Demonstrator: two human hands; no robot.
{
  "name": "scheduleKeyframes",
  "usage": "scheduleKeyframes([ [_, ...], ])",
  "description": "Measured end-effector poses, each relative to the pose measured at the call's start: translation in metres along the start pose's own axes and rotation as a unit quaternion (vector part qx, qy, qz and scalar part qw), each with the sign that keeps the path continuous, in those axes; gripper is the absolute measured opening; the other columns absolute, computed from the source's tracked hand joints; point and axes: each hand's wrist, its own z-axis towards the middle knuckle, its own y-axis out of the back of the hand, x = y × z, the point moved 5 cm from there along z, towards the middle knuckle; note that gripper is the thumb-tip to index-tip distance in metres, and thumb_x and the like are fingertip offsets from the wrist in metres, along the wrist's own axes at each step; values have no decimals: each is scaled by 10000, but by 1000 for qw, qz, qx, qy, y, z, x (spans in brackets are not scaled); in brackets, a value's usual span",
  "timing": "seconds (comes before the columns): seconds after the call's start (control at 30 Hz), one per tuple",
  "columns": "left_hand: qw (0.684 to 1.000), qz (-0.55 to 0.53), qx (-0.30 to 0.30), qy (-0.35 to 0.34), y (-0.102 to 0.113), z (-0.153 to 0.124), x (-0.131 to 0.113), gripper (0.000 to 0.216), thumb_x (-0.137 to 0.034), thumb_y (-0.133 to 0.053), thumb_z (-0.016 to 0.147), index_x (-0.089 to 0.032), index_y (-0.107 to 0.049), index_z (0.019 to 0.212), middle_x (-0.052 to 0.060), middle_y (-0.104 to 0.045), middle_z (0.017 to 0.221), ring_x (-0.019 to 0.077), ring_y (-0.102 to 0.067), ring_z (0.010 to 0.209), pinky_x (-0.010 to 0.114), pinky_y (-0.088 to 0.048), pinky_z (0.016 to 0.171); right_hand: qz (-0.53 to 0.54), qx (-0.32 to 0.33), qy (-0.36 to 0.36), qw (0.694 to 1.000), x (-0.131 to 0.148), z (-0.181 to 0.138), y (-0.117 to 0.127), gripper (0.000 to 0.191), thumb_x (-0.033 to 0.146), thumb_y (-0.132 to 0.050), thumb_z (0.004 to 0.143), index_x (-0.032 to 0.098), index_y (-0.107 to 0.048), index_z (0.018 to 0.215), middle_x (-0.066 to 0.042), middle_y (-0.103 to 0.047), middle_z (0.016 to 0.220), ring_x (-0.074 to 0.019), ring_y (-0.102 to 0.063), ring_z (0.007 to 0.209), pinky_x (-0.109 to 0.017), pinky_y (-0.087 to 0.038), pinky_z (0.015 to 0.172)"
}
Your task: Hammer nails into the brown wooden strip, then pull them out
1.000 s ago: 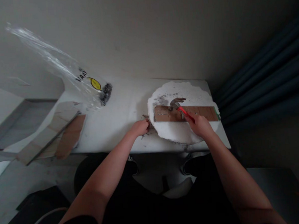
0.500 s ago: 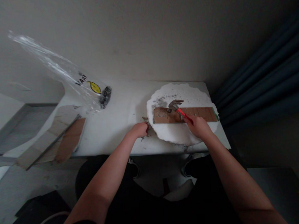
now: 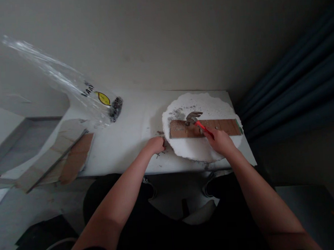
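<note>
A brown wooden board lies across a round white foam slab on the white table. My right hand is closed round the red handle of a claw hammer, whose metal head rests on the board's left part. My left hand is curled on the table just left of the slab, over several small dark nails. What its fingers pinch is hidden.
A clear plastic bag with a yellow label and dark contents leans at the table's back left. Wooden and cardboard pieces overhang the left edge. Dark blue curtains hang on the right. The wall stands close behind.
The view shifted slightly. Both hands stay nearly in place, and the hammer head still rests on the board.
</note>
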Motion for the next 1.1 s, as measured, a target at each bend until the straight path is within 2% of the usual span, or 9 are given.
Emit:
scheduleKeyframes([
  [0.17,1000,21,16,2,-1,-1,0,292,-291,-663,761,-166,-747,1012,174,-750,1055,302,-715,997,364,-556,834,-5,1,-4,1000,0,1,0,434,422,-420,1021,229,-642,1340,-115,-765,1043,-275,-713,889,-318,-474,722],
  [0.33,999,29,16,-14,-2,-2,-4,283,-247,-636,751,-130,-748,984,208,-741,1066,328,-712,1003,372,-551,811,2,0,3,1000,0,2,-1,427,408,-424,1017,228,-640,1338,-117,-763,1059,-275,-711,899,-317,-475,730],
  [0.5,998,14,-61,29,13,-1,3,307,-304,-580,807,-155,-705,1045,180,-750,1052,307,-710,987,359,-530,791,0,9,2,1000,-1,0,-1,415,398,-423,1016,242,-643,1331,-111,-766,1041,-265,-713,886,-309,-472,721],
  [0.6,989,-44,-118,78,25,0,16,294,-289,-561,818,-202,-673,1075,109,-761,1018,251,-707,935,319,-513,761,-6,12,1,1000,-1,1,-2,407,401,-424,1016,248,-650,1318,-106,-768,1029,-260,-712,872,-304,-467,708],
  [0.7,967,-156,-178,100,37,2,24,200,-256,-569,796,-205,-685,951,60,-760,929,205,-694,863,288,-506,753,-10,9,4,1000,-2,1,-2,416,423,-412,1022,243,-655,1307,-107,-768,1018,-261,-707,859,-308,-464,706],
  [0.87,891,-380,-249,29,52,3,18,189,-282,-615,780,-156,-695,896,51,-754,872,157,-674,776,263,-521,742,-3,6,2,1000,-1,1,-1,429,423,-410,1021,226,-646,1319,-118,-766,1018,-269,-705,861,-314,-457,699],
  [0.93,876,-410,-252,1,54,3,11,207,-320,-620,795,-154,-702,889,47,-754,857,152,-666,766,270,-528,750,-1,8,3,1000,0,1,0,413,410,-417,1018,236,-653,1307,-111,-766,1014,-269,-705,855,-311,-453,688],
  [1.1,882,-398,-252,-26,55,4,3,208,-305,-608,804,-162,-691,932,41,-741,876,146,-656,785,272,-532,771,-1,9,4,1000,0,0,0,414,404,-417,1016,239,-651,1315,-110,-766,1017,-272,-706,864,-317,-455,689],
])
